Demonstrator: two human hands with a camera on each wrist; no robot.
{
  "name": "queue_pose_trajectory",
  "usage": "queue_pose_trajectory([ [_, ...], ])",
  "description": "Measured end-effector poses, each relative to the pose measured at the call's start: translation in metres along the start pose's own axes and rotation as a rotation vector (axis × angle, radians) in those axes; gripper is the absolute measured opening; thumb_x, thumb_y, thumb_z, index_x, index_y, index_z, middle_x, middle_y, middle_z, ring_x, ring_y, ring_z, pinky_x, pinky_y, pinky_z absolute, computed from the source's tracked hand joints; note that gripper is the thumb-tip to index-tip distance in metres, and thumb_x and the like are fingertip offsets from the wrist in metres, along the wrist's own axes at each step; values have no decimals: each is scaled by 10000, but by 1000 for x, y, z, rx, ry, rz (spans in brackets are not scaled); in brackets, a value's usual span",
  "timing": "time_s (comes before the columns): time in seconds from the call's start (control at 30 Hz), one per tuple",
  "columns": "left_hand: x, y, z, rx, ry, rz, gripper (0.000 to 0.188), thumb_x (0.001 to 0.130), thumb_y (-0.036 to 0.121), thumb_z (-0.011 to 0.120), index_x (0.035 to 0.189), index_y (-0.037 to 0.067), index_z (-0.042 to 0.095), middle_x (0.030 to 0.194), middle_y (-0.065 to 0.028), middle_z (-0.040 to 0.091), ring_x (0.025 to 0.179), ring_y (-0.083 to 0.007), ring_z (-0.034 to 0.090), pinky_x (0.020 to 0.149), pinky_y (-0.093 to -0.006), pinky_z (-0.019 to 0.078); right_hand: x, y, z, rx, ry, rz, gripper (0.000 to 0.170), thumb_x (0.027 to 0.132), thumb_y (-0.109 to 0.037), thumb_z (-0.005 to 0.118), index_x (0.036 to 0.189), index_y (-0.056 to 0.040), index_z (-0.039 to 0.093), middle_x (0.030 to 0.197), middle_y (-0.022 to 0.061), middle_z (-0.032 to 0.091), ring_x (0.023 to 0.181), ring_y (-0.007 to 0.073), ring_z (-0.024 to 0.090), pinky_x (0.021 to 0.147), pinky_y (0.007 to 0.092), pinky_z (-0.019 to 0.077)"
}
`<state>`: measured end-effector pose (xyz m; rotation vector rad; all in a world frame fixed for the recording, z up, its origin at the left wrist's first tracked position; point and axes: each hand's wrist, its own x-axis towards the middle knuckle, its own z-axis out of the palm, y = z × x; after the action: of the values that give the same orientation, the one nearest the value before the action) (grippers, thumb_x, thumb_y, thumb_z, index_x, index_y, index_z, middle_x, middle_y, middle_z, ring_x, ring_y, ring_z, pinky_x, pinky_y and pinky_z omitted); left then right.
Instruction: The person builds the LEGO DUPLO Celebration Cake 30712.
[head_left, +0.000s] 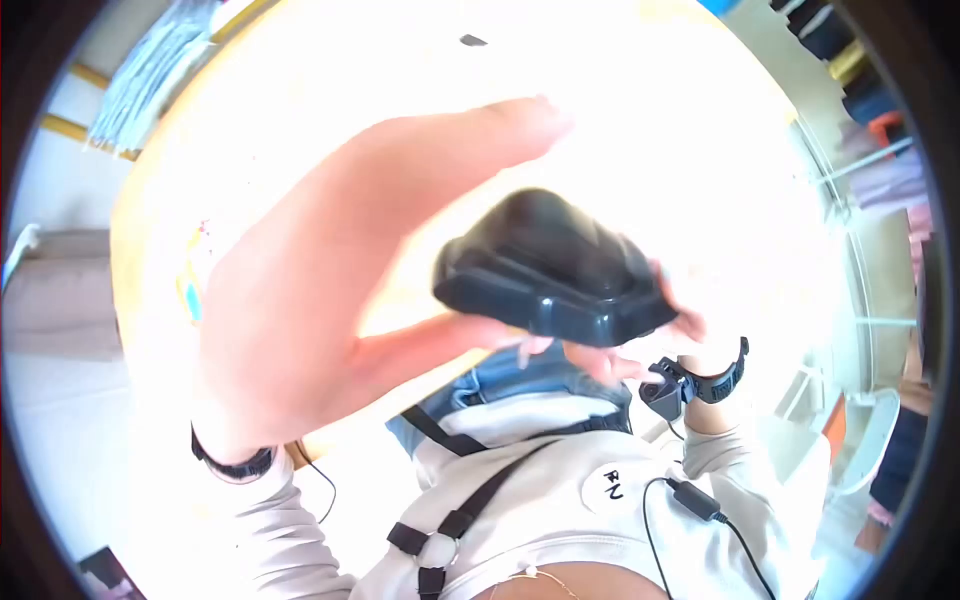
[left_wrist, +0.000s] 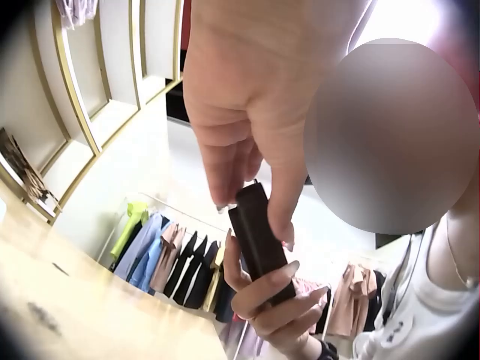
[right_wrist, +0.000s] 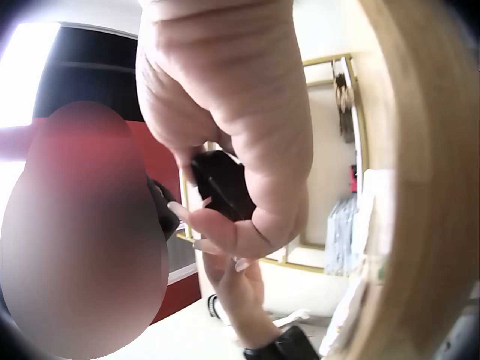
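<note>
A glossy black thing with a domed top and a wider stepped rim (head_left: pixel 555 265) is held up in front of the person's body, between both hands. My right hand (head_left: pixel 690 322) grips it, its fingers curled round the far side and underside; the right wrist view shows those fingers (right_wrist: pixel 262 214) wrapped over it. On the other side, my left hand (head_left: pixel 290 270) is spread wide in a C shape. Its thumb reaches the lower edge of the black thing, while the straight fingers stand apart above it in the head view. From the left wrist, the thing's narrow side (left_wrist: pixel 259 232) shows.
Below and beyond the hands lies a pale, overexposed table, with a small dark item (head_left: pixel 473 40) on its far part. Clothes hang on a rack (left_wrist: pixel 187 270), and white shelving (left_wrist: pixel 82 82) lines a wall. Thin black cables (head_left: pixel 745 550) run down the person's front.
</note>
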<state>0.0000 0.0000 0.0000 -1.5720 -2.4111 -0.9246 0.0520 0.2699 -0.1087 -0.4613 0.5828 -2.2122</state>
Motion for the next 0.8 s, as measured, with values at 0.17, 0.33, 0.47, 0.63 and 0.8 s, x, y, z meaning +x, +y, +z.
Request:
queue_pose_trajectory([
  [0.17,0,82,64,194,-89,-212,408,719,93,743,1108,0,663,1131,-130,653,1051,-326,635,872,-368,531,-112,1,16,-923,358,282,559,959,-169,605,1421,-17,330,1156,170,600,869,159,578,749,254,455],
  [0.33,13,135,162,222,-515,-228,197,733,90,683,908,9,642,876,-113,638,785,-264,646,644,-346,524,-188,25,31,-1094,431,598,495,972,-203,629,1366,-65,363,1052,141,664,967,220,646,846,320,484],
  [0.47,-17,63,231,-13,-574,-137,117,702,91,700,769,-2,677,790,-186,653,760,-341,670,655,-413,540,-149,49,47,-1169,528,752,571,927,-286,664,1357,-87,346,958,191,680,836,344,682,762,386,510],
  [0.63,-13,63,259,-49,-673,-230,153,710,120,708,722,-30,679,731,-223,644,740,-382,670,659,-450,539,-176,66,46,-1305,527,723,547,932,-284,652,1344,-79,357,703,117,660,628,313,659,605,370,485],
  [0.8,-10,59,279,26,-640,-126,137,715,125,695,691,-10,691,695,-200,650,718,-378,671,645,-449,537,-179,100,41,-1517,694,717,686,903,-586,598,1342,-112,369,625,169,620,604,408,644,574,436,501],
])
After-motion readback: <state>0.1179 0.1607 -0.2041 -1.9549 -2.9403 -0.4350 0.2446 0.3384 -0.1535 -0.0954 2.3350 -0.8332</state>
